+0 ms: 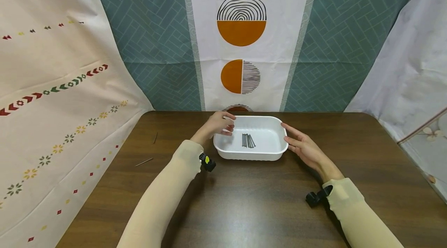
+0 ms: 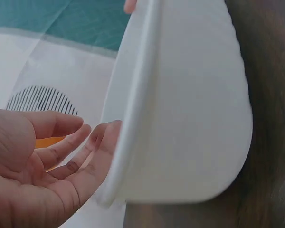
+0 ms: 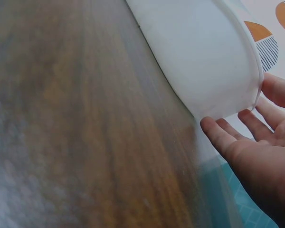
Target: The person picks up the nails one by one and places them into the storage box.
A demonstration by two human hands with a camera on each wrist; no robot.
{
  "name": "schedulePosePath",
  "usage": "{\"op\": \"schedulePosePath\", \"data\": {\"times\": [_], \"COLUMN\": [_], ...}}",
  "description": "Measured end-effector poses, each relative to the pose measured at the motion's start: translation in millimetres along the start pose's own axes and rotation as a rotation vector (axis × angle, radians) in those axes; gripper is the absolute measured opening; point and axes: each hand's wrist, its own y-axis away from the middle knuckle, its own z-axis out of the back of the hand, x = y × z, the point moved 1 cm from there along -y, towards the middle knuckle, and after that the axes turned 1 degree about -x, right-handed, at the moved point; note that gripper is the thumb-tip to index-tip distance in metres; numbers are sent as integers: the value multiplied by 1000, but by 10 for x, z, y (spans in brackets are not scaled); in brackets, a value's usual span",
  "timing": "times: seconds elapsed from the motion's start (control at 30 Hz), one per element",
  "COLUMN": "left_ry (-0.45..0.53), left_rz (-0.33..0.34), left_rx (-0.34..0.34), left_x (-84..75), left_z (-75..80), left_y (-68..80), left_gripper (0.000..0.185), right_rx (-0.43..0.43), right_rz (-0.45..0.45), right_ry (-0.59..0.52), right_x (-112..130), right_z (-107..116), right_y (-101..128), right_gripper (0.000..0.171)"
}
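Note:
A white plastic tray (image 1: 249, 154) stands on the dark wooden table (image 1: 251, 205), near its far edge. Several dark nails (image 1: 248, 140) lie together on the tray's floor. My left hand (image 1: 221, 124) is at the tray's left end with relaxed fingers next to the rim. In the left wrist view the open palm (image 2: 47, 166) faces the tray wall (image 2: 180, 118), with the fingertips right beside the rim. My right hand (image 1: 297, 142) is at the tray's right end with straight fingers. The right wrist view shows those fingers (image 3: 228, 137) just off the tray wall (image 3: 204, 61). Neither hand grips anything.
Two loose nails lie on the table to the left, one (image 1: 155, 137) farther back and one (image 1: 144, 162) nearer. Patterned cloths hang behind the table and on both sides. Bare wood stretches from the tray to the front edge.

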Motion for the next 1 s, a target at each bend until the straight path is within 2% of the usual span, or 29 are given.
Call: {"op": "schedulePosePath", "data": {"times": [0.4,0.57,0.77,1.0], "left_ry": [49,73,50,-5], "left_rz": [-38,-56,-93,-102], "left_rx": [-11,-18,-34,-56], "left_x": [-6,42,126,227], "left_z": [354,518,791,1142], "left_y": [154,214,312,473], "left_gripper": [35,34,37,40], "right_rx": [-1,1,7,-2], "right_rz": [3,3,4,2], "right_ry": [1,3,7,-4], "right_x": [-9,-16,-10,-8], "right_z": [8,1,-7,0], "right_y": [-7,-15,-14,1], "right_gripper": [64,64,64,64]}}
